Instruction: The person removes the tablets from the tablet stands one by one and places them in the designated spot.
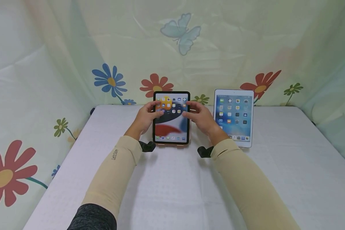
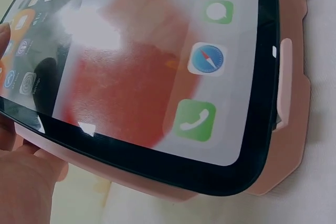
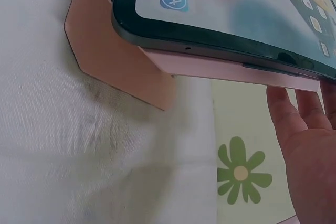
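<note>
A black-edged tablet (image 1: 172,126) with its screen lit leans upright in a pink stand (image 2: 291,150), whose small lip shows at the tablet's lower edge. My left hand (image 1: 145,117) grips the tablet's left side, thumb over the front of the screen. On the opposite side my right hand (image 1: 201,115) holds it likewise, thumb in front. In the right wrist view, the fingers (image 3: 286,111) of the right hand reach behind the pink back plate. The left fingertips behind the tablet are mostly hidden.
To the right stands a white-edged tablet (image 1: 233,118), also lit, close beside my right wrist. Both stand on a table with a white cloth (image 1: 166,188). A flowered curtain (image 1: 126,41) hangs behind the table and along the sides.
</note>
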`<state>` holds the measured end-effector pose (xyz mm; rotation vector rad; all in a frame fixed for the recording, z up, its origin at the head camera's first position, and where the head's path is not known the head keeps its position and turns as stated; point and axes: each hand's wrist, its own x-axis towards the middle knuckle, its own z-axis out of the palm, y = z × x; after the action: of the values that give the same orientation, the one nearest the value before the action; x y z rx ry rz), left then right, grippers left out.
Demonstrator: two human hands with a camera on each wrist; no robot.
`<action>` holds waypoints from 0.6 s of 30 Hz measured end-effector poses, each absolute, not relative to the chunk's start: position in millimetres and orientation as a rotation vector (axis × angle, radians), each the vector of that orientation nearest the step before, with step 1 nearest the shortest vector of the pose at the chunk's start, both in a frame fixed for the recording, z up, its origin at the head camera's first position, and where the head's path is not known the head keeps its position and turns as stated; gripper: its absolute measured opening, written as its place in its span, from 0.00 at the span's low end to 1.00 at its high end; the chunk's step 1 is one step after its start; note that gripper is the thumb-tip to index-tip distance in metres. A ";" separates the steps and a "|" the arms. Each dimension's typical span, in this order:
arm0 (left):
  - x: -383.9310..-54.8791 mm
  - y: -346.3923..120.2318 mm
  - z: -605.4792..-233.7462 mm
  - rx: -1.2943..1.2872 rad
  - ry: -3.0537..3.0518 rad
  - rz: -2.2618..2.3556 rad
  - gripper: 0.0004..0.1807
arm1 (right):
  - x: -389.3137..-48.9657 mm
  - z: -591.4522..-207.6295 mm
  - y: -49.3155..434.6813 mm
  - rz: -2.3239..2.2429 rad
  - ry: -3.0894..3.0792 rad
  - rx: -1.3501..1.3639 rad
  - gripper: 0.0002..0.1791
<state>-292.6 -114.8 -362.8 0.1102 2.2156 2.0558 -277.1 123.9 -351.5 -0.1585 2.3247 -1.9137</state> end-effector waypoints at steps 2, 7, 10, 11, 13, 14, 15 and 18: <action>-292.8 -115.1 -362.8 0.118 2.209 2.063 0.27 | -277.1 -351.4 123.9 -1.927 2.313 -0.155 0.31; -292.8 -116.2 -363.3 0.143 2.221 2.064 0.27 | -276.3 -351.2 122.8 -1.953 2.304 -0.154 0.31; -292.6 -117.4 -363.1 0.150 2.249 2.047 0.27 | -275.8 -350.8 121.8 -1.955 2.313 -0.167 0.30; -292.5 -117.8 -362.9 0.152 2.256 2.043 0.27 | -275.9 -350.8 121.7 -1.953 2.319 -0.170 0.30; -292.8 -118.8 -362.5 0.160 2.271 2.035 0.26 | -275.7 -350.4 121.3 -1.953 2.328 -0.175 0.30; -292.8 -119.2 -362.2 0.167 2.274 2.035 0.26 | -275.6 -350.1 121.2 -1.950 2.334 -0.178 0.30; -293.1 -119.5 -362.0 0.175 2.273 2.038 0.26 | -275.4 -349.9 121.2 -1.947 2.341 -0.180 0.30; -293.3 -119.7 -360.8 0.186 2.273 2.038 0.26 | -274.4 -348.3 121.4 -1.941 2.360 -0.177 0.29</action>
<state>-293.3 -119.7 -360.8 0.1856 2.2731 2.0376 -274.4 121.4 -348.3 -0.1770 2.3602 -1.9410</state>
